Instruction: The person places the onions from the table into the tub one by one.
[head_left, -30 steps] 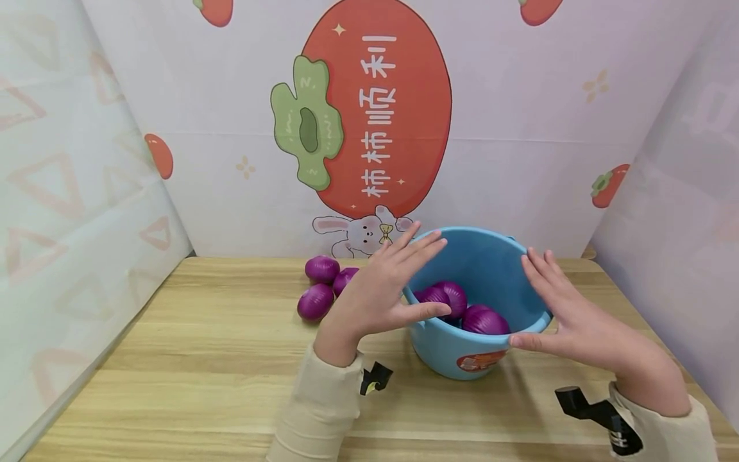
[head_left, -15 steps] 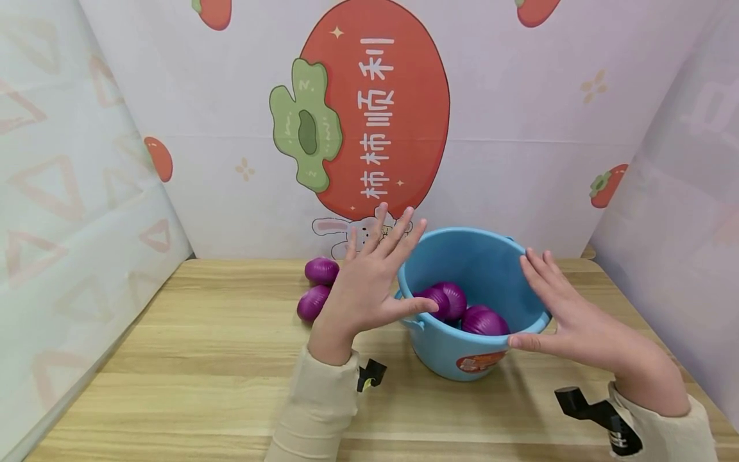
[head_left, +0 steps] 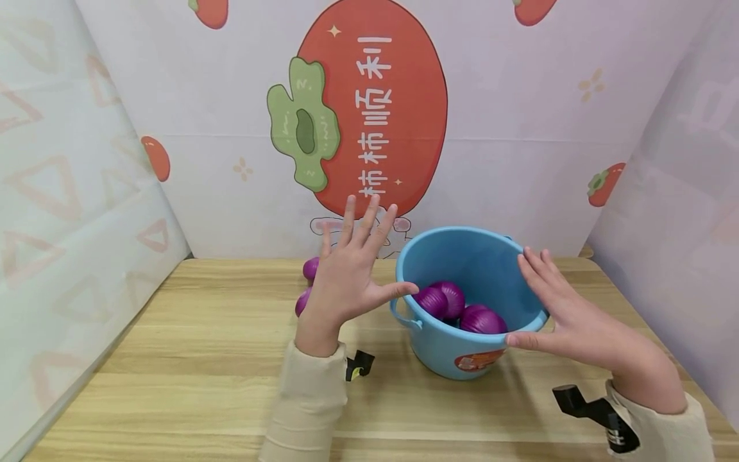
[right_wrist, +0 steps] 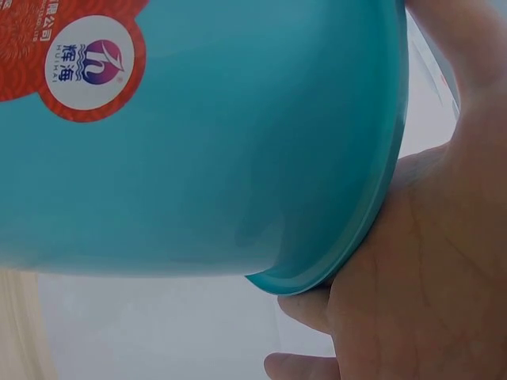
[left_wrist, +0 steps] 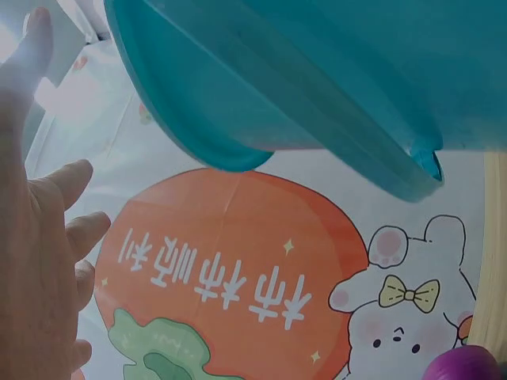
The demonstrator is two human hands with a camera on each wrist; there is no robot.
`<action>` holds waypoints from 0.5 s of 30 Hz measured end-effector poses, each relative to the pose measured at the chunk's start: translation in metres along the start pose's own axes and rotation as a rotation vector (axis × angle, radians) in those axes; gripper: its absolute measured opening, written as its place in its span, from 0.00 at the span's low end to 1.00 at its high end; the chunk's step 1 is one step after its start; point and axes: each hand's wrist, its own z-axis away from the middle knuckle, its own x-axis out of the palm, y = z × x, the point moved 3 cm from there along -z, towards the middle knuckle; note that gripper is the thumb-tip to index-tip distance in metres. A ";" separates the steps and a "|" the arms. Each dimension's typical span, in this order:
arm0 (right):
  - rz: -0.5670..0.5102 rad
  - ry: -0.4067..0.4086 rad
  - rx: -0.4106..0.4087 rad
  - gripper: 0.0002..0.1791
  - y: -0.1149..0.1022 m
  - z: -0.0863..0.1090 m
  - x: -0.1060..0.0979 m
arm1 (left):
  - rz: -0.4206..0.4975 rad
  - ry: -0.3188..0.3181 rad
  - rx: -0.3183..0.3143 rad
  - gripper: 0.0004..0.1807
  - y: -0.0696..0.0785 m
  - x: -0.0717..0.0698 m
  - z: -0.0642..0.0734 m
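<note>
A light blue bucket stands on the table with several purple onions visible inside. My right hand rests against the bucket's right rim, thumb at the near edge and fingers straight along the side; the right wrist view shows the palm against the rim. Left of the bucket, my left hand is raised with its fingers spread, holding nothing. Its thumb tip overlaps the bucket's left rim in the head view; contact cannot be told. Two onions show partly behind the left hand.
The wooden table extends left and in front of the bucket. A white printed backdrop stands along its far edge, with side panels left and right. The bucket's handle hangs at its left side.
My left hand has moved left, away from above the bucket, and its fingers have spread. It now covers more of the onions on the table. My right hand has stayed at the rim.
</note>
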 end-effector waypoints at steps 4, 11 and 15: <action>-0.001 0.004 -0.003 0.66 -0.001 -0.001 0.000 | 0.007 0.006 -0.031 0.59 -0.008 0.000 0.002; 0.006 0.001 0.007 0.66 -0.002 0.001 0.000 | -0.020 -0.023 -0.056 0.57 -0.022 0.003 0.006; 0.009 0.000 0.009 0.66 -0.002 0.001 -0.001 | -0.023 -0.060 -0.100 0.59 -0.031 0.004 0.008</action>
